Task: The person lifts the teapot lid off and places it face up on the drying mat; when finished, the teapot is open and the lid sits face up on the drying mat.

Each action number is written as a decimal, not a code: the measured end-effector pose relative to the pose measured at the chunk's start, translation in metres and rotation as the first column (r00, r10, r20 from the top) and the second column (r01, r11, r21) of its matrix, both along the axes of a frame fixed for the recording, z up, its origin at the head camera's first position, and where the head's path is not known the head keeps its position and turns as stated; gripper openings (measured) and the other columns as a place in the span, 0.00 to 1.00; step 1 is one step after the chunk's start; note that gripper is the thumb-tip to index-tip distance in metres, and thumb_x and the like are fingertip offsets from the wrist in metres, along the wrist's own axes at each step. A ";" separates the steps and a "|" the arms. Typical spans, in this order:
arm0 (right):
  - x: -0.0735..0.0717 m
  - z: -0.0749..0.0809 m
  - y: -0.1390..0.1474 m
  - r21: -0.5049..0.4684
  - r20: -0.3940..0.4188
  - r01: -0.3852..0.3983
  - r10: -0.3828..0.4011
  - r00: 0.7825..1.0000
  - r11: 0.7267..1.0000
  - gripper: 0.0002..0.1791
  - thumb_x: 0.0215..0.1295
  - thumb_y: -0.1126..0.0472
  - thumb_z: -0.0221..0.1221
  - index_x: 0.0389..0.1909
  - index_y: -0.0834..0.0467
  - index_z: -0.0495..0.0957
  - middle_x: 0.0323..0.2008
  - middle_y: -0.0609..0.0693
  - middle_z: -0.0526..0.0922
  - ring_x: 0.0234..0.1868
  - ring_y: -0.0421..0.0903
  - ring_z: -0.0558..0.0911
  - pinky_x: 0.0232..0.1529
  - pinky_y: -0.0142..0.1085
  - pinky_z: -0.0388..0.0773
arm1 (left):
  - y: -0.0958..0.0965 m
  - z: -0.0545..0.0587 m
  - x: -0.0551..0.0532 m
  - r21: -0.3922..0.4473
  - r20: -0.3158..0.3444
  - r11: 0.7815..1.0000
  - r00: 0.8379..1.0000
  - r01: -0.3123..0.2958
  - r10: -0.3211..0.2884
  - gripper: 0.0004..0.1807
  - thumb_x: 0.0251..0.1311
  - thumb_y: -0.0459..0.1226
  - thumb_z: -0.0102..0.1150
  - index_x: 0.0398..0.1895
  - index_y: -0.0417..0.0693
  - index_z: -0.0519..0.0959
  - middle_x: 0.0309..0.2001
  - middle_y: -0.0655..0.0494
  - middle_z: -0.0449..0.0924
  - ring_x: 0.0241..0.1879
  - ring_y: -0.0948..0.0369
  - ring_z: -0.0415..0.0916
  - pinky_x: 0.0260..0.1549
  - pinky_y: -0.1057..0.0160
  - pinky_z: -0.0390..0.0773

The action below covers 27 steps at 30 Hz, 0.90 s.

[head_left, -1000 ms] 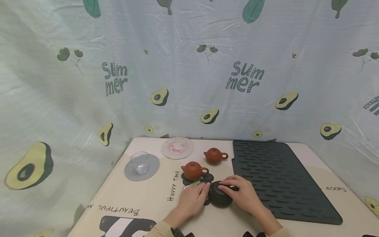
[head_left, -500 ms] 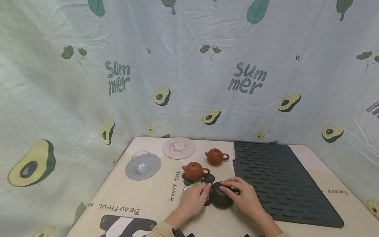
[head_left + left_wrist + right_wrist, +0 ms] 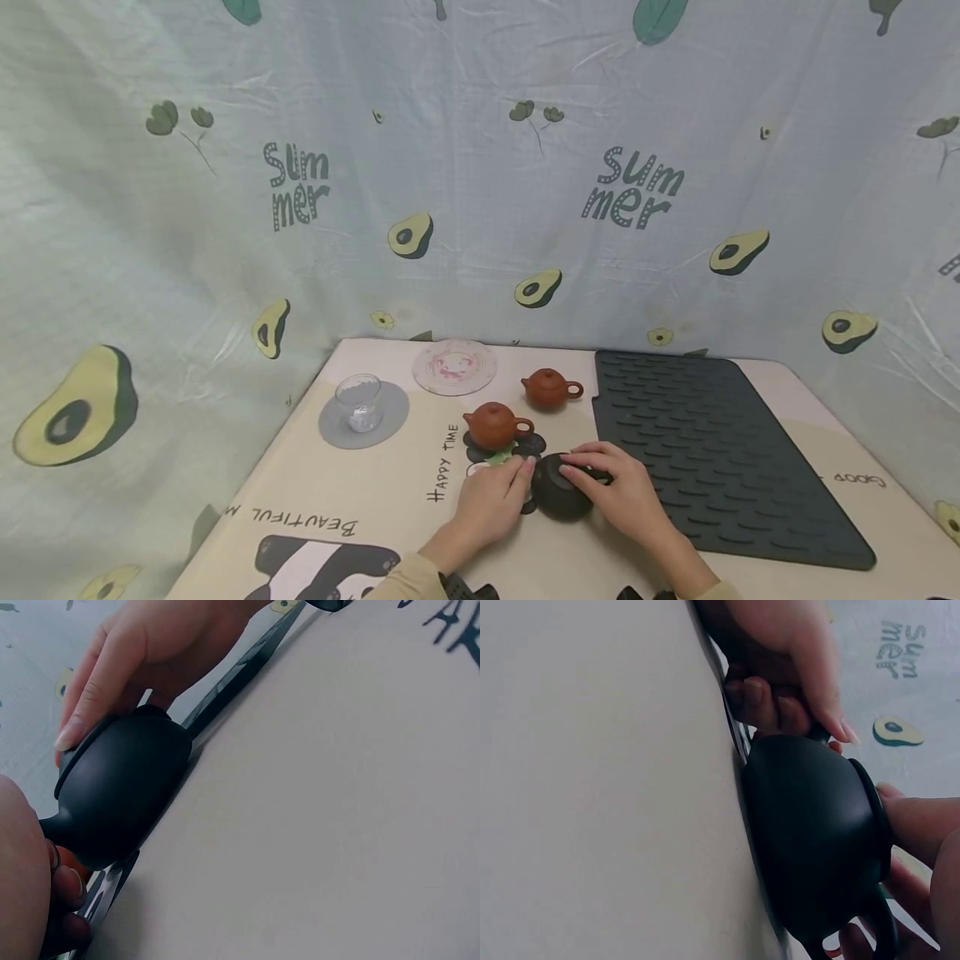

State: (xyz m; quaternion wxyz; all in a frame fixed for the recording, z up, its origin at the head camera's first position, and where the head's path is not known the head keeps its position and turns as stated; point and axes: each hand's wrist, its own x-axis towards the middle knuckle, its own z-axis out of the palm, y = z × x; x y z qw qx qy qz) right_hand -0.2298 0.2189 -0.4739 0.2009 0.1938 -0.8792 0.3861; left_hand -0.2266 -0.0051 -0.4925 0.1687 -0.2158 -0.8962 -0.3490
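A black teapot [image 3: 561,492] sits near the front middle of the table, spout to the left and handle to the right. My left hand [image 3: 491,500] pinches its spout between thumb and curled fingers, as the right wrist view [image 3: 780,667] also shows. My right hand [image 3: 618,492] holds the pot from the other side, thumb and forefinger at the lid. In the right wrist view its other fingers lie by the handle [image 3: 885,922], partly hidden. Just behind the left hand stands a reddish-brown teapot [image 3: 495,427], with a second reddish-brown teapot [image 3: 547,390] farther back.
A dark ridged mat [image 3: 712,450] covers the right side of the table [image 3: 300,479]. At the left, a clear glass cup [image 3: 360,404] stands on a grey round coaster [image 3: 397,412]. A pink-patterned plate [image 3: 454,367] lies at the back, before a printed curtain [image 3: 465,167].
The head view has shifted slightly. Both hands keep their places on the black teapot, and the other things stay where they were.
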 end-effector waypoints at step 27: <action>0.000 0.009 -0.004 -0.297 0.068 0.042 -0.023 0.997 0.954 0.07 0.65 0.62 0.71 0.42 0.54 0.87 0.48 0.47 0.87 0.45 0.40 0.86 0.44 0.31 0.81 | -0.002 -0.002 0.000 0.026 0.006 1.000 1.000 -0.014 0.014 0.22 0.80 0.52 0.42 0.23 0.60 0.67 0.17 0.71 0.62 0.19 0.67 0.64 0.20 0.66 0.58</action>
